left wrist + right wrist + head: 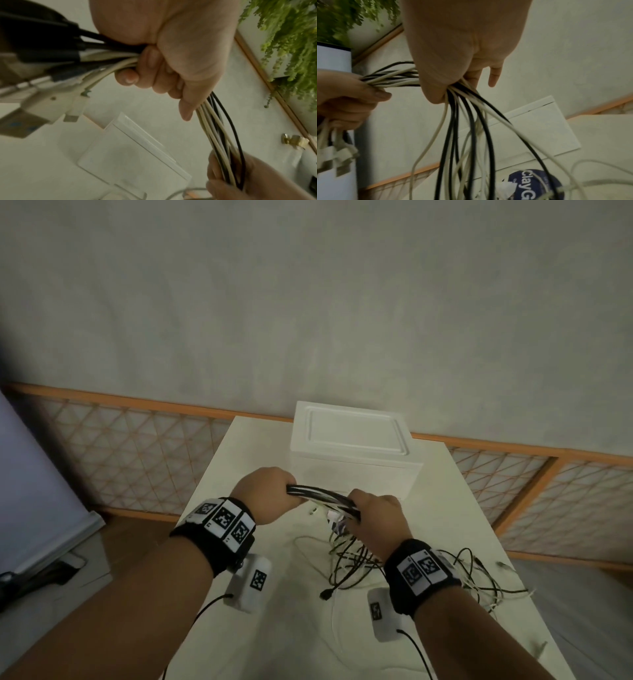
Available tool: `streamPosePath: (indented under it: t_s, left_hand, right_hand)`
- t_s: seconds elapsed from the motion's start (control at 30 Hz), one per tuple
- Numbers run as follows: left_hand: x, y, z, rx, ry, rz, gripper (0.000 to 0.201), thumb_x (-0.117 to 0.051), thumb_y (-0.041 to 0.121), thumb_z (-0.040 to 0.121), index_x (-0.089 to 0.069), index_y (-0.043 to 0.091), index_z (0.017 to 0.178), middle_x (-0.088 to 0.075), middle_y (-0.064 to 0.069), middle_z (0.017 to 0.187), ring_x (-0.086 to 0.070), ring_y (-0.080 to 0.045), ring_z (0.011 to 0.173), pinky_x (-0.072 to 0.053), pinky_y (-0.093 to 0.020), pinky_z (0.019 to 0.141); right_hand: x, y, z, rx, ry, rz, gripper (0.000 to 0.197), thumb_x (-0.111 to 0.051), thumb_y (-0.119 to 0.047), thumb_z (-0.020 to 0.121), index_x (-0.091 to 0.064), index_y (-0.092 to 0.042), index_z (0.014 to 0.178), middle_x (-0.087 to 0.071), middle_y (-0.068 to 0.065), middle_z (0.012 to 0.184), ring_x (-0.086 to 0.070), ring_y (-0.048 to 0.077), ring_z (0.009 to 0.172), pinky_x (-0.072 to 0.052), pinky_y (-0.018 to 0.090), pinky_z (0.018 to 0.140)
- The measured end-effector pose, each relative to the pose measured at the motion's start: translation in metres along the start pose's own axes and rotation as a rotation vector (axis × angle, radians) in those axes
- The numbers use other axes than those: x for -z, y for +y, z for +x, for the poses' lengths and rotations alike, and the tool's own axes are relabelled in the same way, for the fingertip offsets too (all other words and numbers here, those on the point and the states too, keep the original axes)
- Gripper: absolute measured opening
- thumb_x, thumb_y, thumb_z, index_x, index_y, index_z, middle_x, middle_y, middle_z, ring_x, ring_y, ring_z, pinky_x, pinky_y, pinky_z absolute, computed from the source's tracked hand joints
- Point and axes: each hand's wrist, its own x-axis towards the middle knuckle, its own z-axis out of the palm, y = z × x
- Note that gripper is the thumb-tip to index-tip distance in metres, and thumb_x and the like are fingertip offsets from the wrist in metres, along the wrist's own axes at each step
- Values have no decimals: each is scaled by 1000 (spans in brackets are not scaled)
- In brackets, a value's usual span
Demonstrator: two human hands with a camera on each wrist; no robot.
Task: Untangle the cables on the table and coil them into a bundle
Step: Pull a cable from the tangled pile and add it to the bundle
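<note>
- The left hand (265, 494) is clenched round a gathered run of black and white cables (325, 497), fingers curled under and thumb on top, raised above the counter (284, 628).
- In the left wrist view the cable ends stick out past that fist as a fan of plugs (51, 102), several white and several black, with bare metal tips on some of them.
- The right hand (375, 520) grasps the same cables just beside the left one, so a short, nearly straight stretch of strands spans the gap between the two fists.
- In the right wrist view the thumb and palm pinch the strands, while two fingertips (494, 75) point loosely downward, clear of them.
- Below the right hand the strands spread apart and hang down toward the counter, black ones and white ones mixed.
- The loose lengths end in a tangle (356, 559) lying on the counter under and to the right of the right wrist, with loops reaching toward the counter's right edge.
- One black plug (325, 594) lies on the counter near the tangle's near side.
- A dark blue round item with white lettering (534, 185) sits on the counter among the hanging strands; what it is cannot be told.
- A white box with a recessed lid (352, 450) stands at the far end of the counter, just beyond the hands.
- Both wrists carry black bands with square printed markers (222, 520).
- Behind the counter runs a lattice panel with an orange frame (137, 446) along the base of a pale wall.
- Green hanging foliage (289, 40) shows in both wrist views.
</note>
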Motion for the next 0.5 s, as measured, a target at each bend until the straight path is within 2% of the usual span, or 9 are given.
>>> streamPosePath:
  t_s: [0.13, 0.2, 0.3, 0.4, 0.5]
  left_hand:
    - [12, -5, 7, 16, 45, -22, 41, -63, 50, 85, -53, 22, 57, -54, 2, 60, -54, -18, 61, -38, -27, 55]
    - [16, -7, 7, 20, 59, -13, 41, -64, 49, 85, -52, 22, 56, -53, 2, 59, -53, -17, 59, -36, -27, 54]
    - [18, -8, 6, 42, 62, 7, 41, -64, 46, 85, -50, 22, 55, -52, 3, 58, -52, -17, 59, -33, -27, 52]
    - [25, -11, 5, 104, 88, -36, 39, -65, 40, 86, -51, 21, 56, -50, 2, 56, -49, -16, 55, -33, -27, 52]
    - [47, -27, 6, 193, 180, -148, 36, -67, 34, 87, -54, 17, 57, -51, -2, 55, -50, -21, 55, -34, -30, 55]
  right_hand:
    - [1, 17, -1, -123, -2, -90, 20, -53, -36, 84, -53, -27, 102, -59, -9, 84, -55, 17, 100, -22, 43, 109]
    - [-3, 24, -6, -171, 0, -110, 18, -55, -36, 84, -55, -29, 100, -56, -9, 82, -53, 17, 104, -17, 49, 112]
    - [-10, 40, -10, -251, -17, -117, 16, -54, -37, 84, -55, -31, 99, -62, -11, 92, -51, 16, 108, -14, 56, 112]
    - [-15, 67, -19, -385, -122, -122, 14, -51, -32, 81, -51, -33, 95, -59, -14, 94, -49, 16, 107, -17, 60, 109]
    - [-20, 114, -49, -546, -298, -180, 32, -45, -17, 81, -50, -35, 107, -60, -11, 108, -49, 19, 113, -29, 57, 103]
